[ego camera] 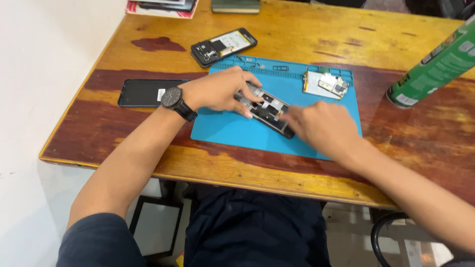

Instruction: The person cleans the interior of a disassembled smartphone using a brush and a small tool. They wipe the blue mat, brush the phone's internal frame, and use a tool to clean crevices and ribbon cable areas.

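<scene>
I see my left hand [220, 91] pressing down on the far end of an opened phone [264, 109], fingers spread over its frame and pinning it to the blue work mat [232, 131]. My right hand [324, 126] is blurred at the near end of the same phone, fingertips touching it; I cannot tell whether it pinches anything. Just beyond the right hand, on the mat's far edge, lies a loose circuit board [326, 85]. Beyond the left hand sits a second opened phone [223, 46] on the wooden table [307, 34]. A black panel [143, 92] lies beside my left wrist, a green can [435, 66] well right.
</scene>
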